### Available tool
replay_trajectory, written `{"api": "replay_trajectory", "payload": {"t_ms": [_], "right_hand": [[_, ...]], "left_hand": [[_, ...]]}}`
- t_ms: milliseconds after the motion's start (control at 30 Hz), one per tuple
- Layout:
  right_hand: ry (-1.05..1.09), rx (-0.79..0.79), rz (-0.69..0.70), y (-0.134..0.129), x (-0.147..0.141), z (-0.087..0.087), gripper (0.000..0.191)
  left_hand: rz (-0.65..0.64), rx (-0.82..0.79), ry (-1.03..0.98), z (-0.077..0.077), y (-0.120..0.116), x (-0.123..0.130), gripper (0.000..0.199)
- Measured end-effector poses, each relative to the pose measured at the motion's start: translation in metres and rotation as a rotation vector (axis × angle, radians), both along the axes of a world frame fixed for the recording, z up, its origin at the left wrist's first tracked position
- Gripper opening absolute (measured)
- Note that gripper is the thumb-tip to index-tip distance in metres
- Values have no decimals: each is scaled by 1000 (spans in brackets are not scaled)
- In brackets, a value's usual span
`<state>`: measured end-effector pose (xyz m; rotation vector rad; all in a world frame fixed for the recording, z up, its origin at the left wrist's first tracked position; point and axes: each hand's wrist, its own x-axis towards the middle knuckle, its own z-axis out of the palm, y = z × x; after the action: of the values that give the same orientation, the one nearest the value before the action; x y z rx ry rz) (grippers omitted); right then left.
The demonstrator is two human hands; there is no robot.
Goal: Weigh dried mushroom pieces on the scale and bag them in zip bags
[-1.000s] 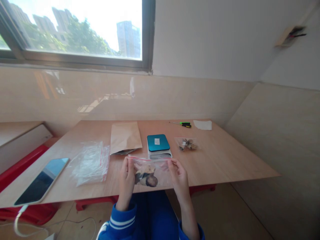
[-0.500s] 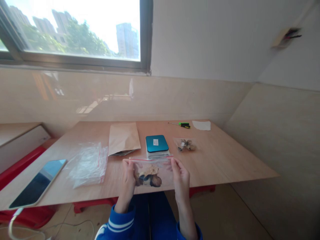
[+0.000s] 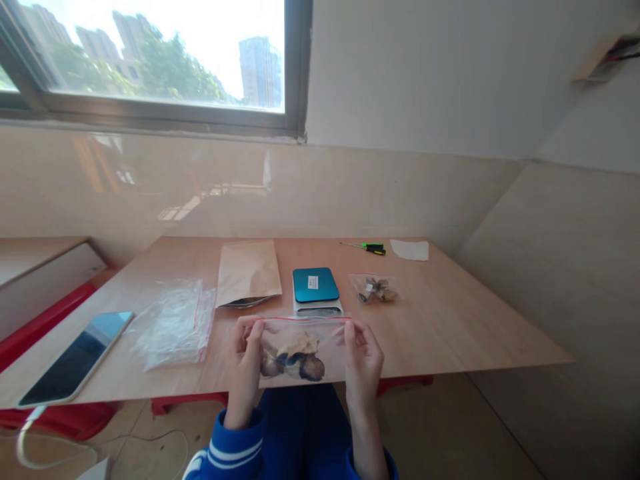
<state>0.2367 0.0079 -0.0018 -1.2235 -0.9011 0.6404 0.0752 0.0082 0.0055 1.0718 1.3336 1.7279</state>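
Note:
A clear zip bag with a red strip along its top holds several dark and tan dried pieces. My left hand pinches its top left corner, and my right hand grips the top right corner. Both hold it above the table's front edge. Just beyond the bag is a scale with a teal plate. To the right of the scale lies a second clear bag with similar pieces. A brown paper pouch lies left of the scale, its dark mouth facing me.
On the wooden table, clear empty bags and a phone with a white cable lie at left. A screwdriver and white paper are at the back. Red stools stand below.
My left hand has shifted slightly left along the bag's top, and the bag is now spread wider, showing more of the pieces. The view has shifted slightly.

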Motion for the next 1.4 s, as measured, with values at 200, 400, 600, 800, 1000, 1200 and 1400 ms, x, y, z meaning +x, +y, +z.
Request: {"api": "replay_trajectory", "payload": {"t_ms": [200,400,600,800,1000,1200,1400], "right_hand": [[2,43,-46,-2,4,-4,31],[19,-19,9,-2,11,1,37],[49,-43,17,0,18,-2,42],[61,-12,-38,1,20,-8,38],[35,83,-44,3,21,-9,30],[-13,121,-99,9,23,-1,27],[2,179,-82,12,22,1,27]], "left_hand": [[95,74,44,-4,-4,5,25],[26,29,-38,3,-1,13,31],[-14,35,-55,-4,1,13,29],[45,16,-17,-6,-4,8,27],[-65,-37,49,-6,-2,-6,26],[-31,162,280,-5,8,-12,15],[8,197,323,-4,3,-11,15]]}}
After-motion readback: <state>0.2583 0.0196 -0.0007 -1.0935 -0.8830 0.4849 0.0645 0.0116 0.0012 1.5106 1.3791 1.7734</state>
